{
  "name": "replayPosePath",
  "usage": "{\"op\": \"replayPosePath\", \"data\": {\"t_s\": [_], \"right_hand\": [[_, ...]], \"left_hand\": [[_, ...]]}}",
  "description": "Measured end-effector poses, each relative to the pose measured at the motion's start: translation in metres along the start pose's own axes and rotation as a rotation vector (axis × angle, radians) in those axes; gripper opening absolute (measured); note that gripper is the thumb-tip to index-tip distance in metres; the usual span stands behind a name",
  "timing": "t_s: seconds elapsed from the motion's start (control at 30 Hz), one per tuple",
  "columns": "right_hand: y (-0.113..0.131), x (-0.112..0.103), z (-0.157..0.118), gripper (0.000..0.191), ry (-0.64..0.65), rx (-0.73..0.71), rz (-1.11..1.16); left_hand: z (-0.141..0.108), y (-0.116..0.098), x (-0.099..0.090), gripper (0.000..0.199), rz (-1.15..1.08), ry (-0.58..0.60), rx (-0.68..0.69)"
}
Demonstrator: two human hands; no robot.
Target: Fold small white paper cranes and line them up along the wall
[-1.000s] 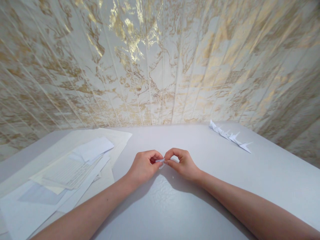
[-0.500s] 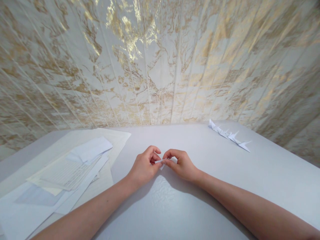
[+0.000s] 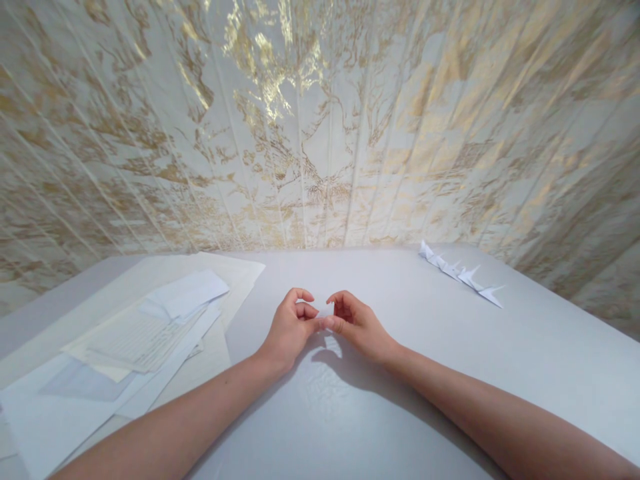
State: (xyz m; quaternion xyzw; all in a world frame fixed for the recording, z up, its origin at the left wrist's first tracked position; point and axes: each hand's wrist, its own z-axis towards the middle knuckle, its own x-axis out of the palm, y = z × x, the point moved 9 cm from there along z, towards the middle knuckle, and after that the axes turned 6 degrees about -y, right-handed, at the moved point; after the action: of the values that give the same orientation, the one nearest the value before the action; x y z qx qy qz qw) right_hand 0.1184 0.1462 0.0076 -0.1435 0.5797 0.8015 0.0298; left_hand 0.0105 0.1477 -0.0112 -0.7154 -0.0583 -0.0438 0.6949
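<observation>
A small white piece of folded paper [image 3: 327,311] is held up just above the table, between my two hands. My left hand [image 3: 294,328] grips its lower left part, thumb against the paper and the other fingers curled behind. From the other side my right hand [image 3: 356,327] pinches it, the two thumb tips almost meeting at its lower edge. Much of the paper is hidden behind the thumbs, so its exact folds cannot be made out.
Folded white paper figures with pointed tips [image 3: 461,273] stand in a slanting row at the table's back right. On the left lie overlapping loose sheets [image 3: 135,340], some with writing. A gold-patterned curtain [image 3: 320,147] hangs behind the white table [image 3: 320,427].
The folded paper has been turned more upright, its flat face now showing between the hands. My fingers have spread a little, and the thumbs have come together below it.
</observation>
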Motion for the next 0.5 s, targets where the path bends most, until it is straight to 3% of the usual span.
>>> {"op": "replayPosePath", "data": {"t_s": [0.17,0.3,0.5], "right_hand": [[-0.006,0.002,-0.002,0.025,0.002,0.001,-0.219],[-0.008,0.002,-0.002,0.023,0.029,-0.051,-0.342],[-0.006,0.005,-0.004,0.018,0.048,-0.147,-0.462]], "left_hand": [[-0.001,0.010,0.000,0.035,-0.096,-0.039,-0.097],[-0.002,0.011,0.003,0.021,0.010,0.008,-0.104],[0.000,-0.003,0.005,0.018,0.365,0.102,0.102]]}}
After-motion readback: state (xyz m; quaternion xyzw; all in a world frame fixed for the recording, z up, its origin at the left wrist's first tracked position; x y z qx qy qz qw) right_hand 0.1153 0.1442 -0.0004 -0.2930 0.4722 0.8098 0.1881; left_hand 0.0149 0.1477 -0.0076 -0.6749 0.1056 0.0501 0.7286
